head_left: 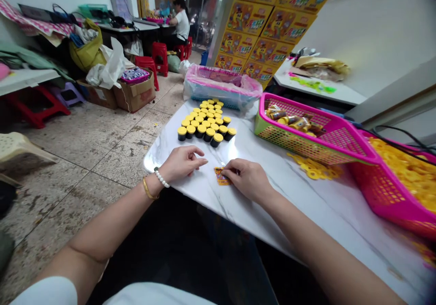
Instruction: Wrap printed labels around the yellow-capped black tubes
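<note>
Glossy marbled tabletop (pixel 293 184), smooth plastic lids (pixel 218 137), perforated plastic basket (pixel 289 140); matt cardboard box (pixel 136 97)

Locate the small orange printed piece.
In the head view, the piece lies on the white marbled table left of the right hand, at its fingertips.

Just behind the left hand (pixel 182 163), the wrist carries a bracelet (pixel 161 178) of round white beads, pearl-like in sheen, with a small dark piece (pixel 156 169) at its upper end. Further up the left forearm (pixel 112 223) sits a bangle (pixel 149 189) — slim, rounded and gold-coloured. A short sleeve (pixel 51 291), near white, ends above the elbow; the top (pixel 150 293) has the same pale shade — its cloth looks plain.
</note>
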Tool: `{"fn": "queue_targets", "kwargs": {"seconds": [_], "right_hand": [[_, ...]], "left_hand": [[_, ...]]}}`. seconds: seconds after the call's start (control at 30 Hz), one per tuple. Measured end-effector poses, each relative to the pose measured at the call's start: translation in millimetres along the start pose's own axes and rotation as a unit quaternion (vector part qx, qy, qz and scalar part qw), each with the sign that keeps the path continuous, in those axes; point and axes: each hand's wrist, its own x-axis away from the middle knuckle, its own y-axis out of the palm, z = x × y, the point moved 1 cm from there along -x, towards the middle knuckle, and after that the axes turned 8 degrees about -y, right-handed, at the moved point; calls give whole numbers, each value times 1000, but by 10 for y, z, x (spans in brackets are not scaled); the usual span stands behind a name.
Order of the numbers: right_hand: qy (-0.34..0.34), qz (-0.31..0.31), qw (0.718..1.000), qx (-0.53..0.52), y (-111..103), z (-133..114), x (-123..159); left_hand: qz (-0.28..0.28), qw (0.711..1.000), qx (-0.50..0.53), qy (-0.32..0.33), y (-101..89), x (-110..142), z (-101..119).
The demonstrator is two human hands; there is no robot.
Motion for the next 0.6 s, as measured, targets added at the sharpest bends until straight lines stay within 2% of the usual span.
{"fn": "queue_targets", "kwargs": {"seconds": [0.1, 0.2, 0.3, 0.37, 0.47, 0.53, 0.6], "right_hand": [[-43, 24, 998, 44, -83, -16, -89], [-81, 91, 992, 34, -162, -68, -180], [-118, 153, 981, 11, -150, -146, -207], [-128, 161, 979, -2, -94, -184, -178], [-101, 131, 984, -60, -5, -190, -103], [-42, 113, 982, -145, 26, -163, -67], [31, 109, 961, -251, 37, -133, -56]], "left_hand": [[22, 1000, -8, -12, 27, 30, 21], [32, 999, 13, -40, 71, 86, 48], [32, 997, 51, -39, 142, 129, 81], [30, 997, 66, -28, 197, 136, 98], [34, 997, 52, -40, 264, 124, 102], [38, 998, 26, -46, 287, 119, 97], [38, 998, 3, -45, 296, 123, 91]]}}
